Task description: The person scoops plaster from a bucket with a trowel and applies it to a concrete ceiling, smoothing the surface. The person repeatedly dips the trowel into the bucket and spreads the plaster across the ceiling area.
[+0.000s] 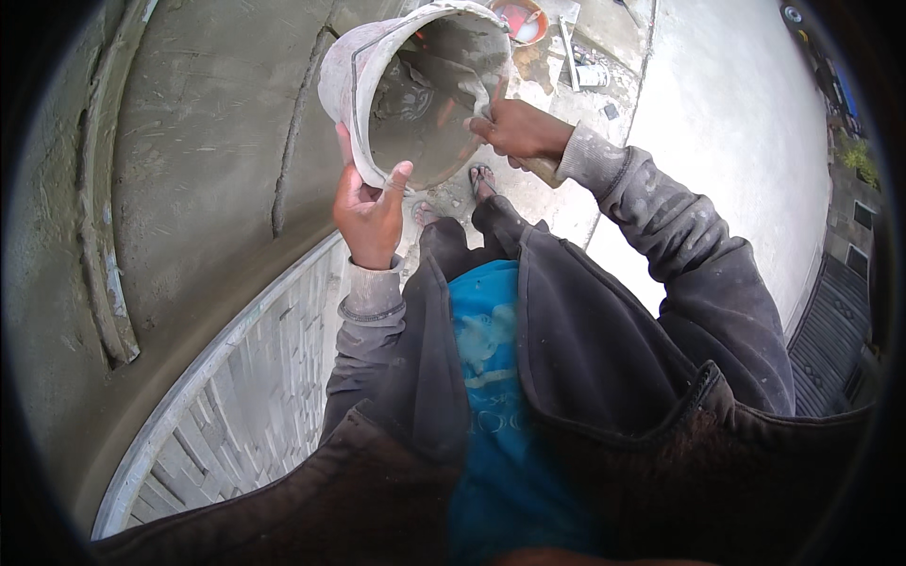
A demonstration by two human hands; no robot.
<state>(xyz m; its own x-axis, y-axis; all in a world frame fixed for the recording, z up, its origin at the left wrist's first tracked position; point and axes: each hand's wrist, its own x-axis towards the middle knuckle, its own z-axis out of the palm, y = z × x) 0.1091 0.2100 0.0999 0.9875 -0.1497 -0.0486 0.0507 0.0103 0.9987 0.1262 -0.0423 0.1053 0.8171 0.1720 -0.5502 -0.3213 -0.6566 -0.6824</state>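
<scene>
A white, mortar-smeared bucket [338, 80] with a wire handle is held up tilted, its mouth turned toward me. Wet grey mix [406, 108] coats its inside. My left hand [370, 212] grips the lower left of the rim, thumb at the front edge. At the right side of the mouth, my right hand [519, 130] is closed around the pale handle of what looks like a trowel [469, 87]. The blade reaches into the bucket, and its far end is hard to make out against the mix.
To the left stands a grey plastered wall [208, 123] with grooves and a raised strip [104, 236]. A pale ribbed panel [236, 406] runs below it. Ahead on the ground lie an orange basin [525, 21], a white container [593, 75] and a pale strip [569, 57].
</scene>
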